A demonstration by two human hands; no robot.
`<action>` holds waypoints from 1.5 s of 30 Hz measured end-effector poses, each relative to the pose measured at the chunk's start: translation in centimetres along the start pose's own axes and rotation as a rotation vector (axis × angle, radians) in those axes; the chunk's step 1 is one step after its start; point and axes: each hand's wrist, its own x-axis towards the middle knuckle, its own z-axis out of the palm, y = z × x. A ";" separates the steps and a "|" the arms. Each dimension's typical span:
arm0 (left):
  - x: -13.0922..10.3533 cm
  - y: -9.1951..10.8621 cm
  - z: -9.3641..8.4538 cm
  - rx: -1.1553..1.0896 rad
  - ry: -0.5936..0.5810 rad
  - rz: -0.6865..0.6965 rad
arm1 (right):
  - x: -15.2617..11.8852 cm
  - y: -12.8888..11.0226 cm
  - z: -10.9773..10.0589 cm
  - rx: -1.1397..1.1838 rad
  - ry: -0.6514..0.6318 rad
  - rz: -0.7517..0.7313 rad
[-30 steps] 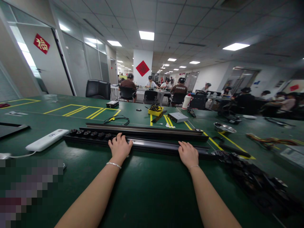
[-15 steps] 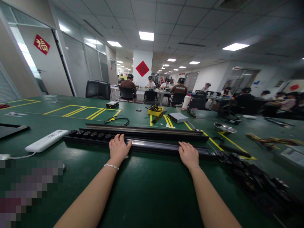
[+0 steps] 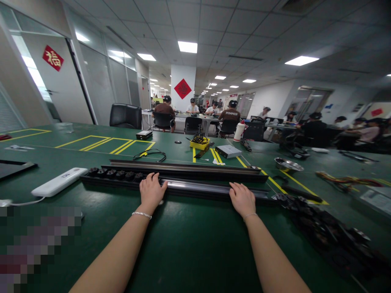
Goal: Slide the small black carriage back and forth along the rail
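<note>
A long black rail [image 3: 195, 186] lies across the green table, with several black round parts [image 3: 120, 175] in its left section. My left hand [image 3: 152, 190] rests on the rail beside those parts, fingers over its top and thumb apart. Farther right, my right hand [image 3: 242, 199] lies on the near edge of the same rail, its fingers spread a little and not wrapped round anything. Just behind is a second dark rail [image 3: 183, 167], parallel to the first and touched by neither hand.
A white power strip [image 3: 59, 182] is at the left. Dark parts [image 3: 330, 232] are heaped at the right, near a metal bowl [image 3: 288, 164]. Beyond the rails stand a yellow box [image 3: 199, 144], a grey box [image 3: 228, 151] and a white bottle [image 3: 239, 132]. People sit at far tables.
My left hand has shifted very slightly to the left along the rail. Nothing else has visibly moved apart from a tiny shift of the view.
</note>
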 end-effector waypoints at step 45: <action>-0.1 -0.1 0.2 0.044 0.014 0.112 | 0.0 0.0 0.1 -0.006 0.015 -0.019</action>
